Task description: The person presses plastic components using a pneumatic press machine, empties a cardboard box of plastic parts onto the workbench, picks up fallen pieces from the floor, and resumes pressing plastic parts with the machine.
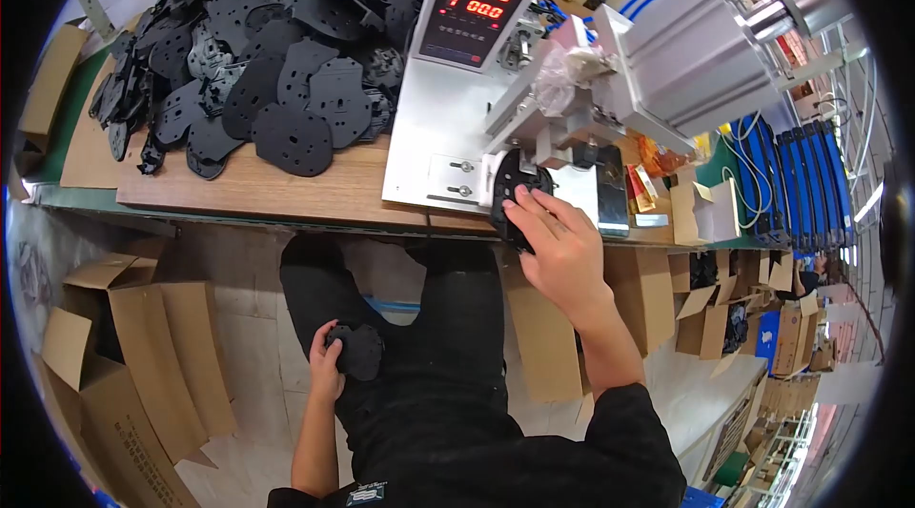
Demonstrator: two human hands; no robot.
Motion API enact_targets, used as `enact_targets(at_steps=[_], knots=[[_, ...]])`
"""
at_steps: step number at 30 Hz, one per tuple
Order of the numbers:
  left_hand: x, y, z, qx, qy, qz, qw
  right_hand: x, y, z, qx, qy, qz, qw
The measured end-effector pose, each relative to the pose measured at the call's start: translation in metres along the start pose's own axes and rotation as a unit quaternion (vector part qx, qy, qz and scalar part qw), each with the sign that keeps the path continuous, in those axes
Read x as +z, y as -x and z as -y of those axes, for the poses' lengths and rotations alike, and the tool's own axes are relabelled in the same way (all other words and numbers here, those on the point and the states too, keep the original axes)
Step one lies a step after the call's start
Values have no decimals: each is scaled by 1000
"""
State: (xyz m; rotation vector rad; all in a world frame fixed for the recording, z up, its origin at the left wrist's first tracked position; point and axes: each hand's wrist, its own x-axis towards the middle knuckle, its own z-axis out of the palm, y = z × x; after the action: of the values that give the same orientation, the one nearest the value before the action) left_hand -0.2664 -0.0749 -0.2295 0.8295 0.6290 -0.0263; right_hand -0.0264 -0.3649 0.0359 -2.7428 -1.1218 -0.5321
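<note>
My right hand rests with its fingers on a black plastic plate, which sits in the press machine at the table's front edge. Its fingers lie stretched over the plate, and the thumb side is partly hidden. Down by my left thigh, my left hand pinches another black plastic plate between thumb and fingers. A digital counter box with red numbers stands on the machine's metal base, behind the right hand.
A large heap of black plastic plates covers the left of the wooden tabletop. Cardboard boxes stand on the floor at my left, with more boxes at right. Behind the small carton are blue racks.
</note>
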Motion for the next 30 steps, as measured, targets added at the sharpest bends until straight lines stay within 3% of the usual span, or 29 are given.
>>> enact_targets(at_steps=[7, 13, 22, 26, 28, 30], knots=[[-8, -1, 5, -12, 0, 9, 1000, 5, 0, 1, 5, -8, -24, 1000], [-1, 0, -3, -40, 98, 55, 993, 6, 1, 2, 15, -2, -41, 999], [4, 2, -1, -26, 19, 31, 999, 12, 1, 1, 7, -4, -52, 999], [0, 3, -2, -81, 29, 67, 994, 6, 2, 2, 10, -4, -37, 999], [-11, 0, 10, -31, 20, 27, 999, 2, 2, 2, 14, -9, -26, 1000], [-10, 0, 9, -41, 27, 34, 998, 5, 3, 0, 9, -8, -30, 999]])
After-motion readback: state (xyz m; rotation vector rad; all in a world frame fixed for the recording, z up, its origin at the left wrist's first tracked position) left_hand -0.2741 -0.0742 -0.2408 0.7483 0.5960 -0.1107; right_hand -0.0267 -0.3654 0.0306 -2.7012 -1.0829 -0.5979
